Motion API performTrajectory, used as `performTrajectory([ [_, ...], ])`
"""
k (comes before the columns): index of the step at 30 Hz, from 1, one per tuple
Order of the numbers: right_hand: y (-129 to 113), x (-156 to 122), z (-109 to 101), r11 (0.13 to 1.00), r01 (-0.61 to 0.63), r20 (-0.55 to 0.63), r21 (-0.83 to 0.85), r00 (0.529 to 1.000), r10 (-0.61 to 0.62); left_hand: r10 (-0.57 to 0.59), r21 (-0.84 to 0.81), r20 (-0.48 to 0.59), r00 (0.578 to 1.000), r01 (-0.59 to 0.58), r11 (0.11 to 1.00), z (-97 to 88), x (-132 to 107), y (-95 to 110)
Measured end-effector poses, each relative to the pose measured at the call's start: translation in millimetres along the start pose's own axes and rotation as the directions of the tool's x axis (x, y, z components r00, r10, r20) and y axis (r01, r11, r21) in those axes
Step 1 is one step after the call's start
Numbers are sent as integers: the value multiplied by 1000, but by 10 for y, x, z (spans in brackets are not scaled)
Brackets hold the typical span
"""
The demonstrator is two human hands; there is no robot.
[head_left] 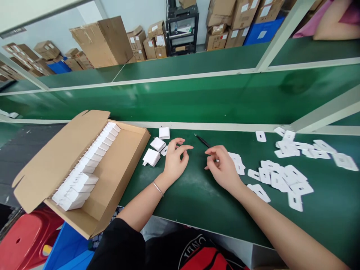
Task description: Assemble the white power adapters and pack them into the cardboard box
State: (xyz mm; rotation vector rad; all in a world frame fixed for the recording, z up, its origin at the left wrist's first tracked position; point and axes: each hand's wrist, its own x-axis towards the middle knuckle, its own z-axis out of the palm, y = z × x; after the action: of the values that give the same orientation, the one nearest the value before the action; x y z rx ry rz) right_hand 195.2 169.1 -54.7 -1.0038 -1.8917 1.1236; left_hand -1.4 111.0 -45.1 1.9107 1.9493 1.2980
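Note:
My left hand [176, 159] is over the green table with its fingers apart and nothing in them. Beside it sit several white box-shaped pieces [152, 157] and a small white slotted card [164, 150]. My right hand [222, 165] has loosely bent fingers, thumb and index apart, with no held thing visible. Dark tweezers [201, 140] point up and left from just beyond its fingertips; their rear end is hidden by the hand. White slotted cards [237, 162] lie partly behind that hand.
An open cardboard box [126, 150] on the left holds a row of white pieces [92, 159]. More white slotted cards [281, 176] are scattered at right. A pale rail [197, 126] borders the table's back. A red stool [25, 236] stands lower left. Another person's arm [334, 24] shows at upper right.

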Motion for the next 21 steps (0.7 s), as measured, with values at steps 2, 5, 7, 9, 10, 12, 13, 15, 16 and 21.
performTrajectory([
  [2,-9,-17,31,996,61,78,-71,995,-55,-7,-43,9,1000,7,999,9,1,-3],
  [5,-54,-42,50,953,212,124,-216,974,-189,0,-92,41,999,4,996,18,-7,-15],
  [7,-74,-48,39,903,264,85,-338,965,-250,10,-90,54,998,-5,996,17,-15,-22],
  [9,-70,-38,15,836,254,12,-487,959,-284,23,-80,47,999,-19,997,9,-21,-27],
  [10,-59,-27,-3,793,232,-12,-564,957,-289,21,-73,38,999,-18,997,4,-23,-30],
  [12,-25,8,-55,698,165,-40,-697,963,-268,-7,-58,27,1000,9,998,-4,-22,-39],
  [13,-6,30,-93,655,124,-51,-745,969,-242,-27,-54,28,999,28,998,-6,-19,-45],
  [15,24,74,-194,579,43,-76,-814,981,-179,-56,-57,39,998,58,997,-3,-11,-57],
  [16,32,94,-257,540,5,-85,-842,986,-142,-61,-63,48,997,64,996,1,-8,-62],
  [21,24,136,-588,383,-143,-85,-913,983,164,-59,-63,82,995,65,996,27,-1,-71],
])
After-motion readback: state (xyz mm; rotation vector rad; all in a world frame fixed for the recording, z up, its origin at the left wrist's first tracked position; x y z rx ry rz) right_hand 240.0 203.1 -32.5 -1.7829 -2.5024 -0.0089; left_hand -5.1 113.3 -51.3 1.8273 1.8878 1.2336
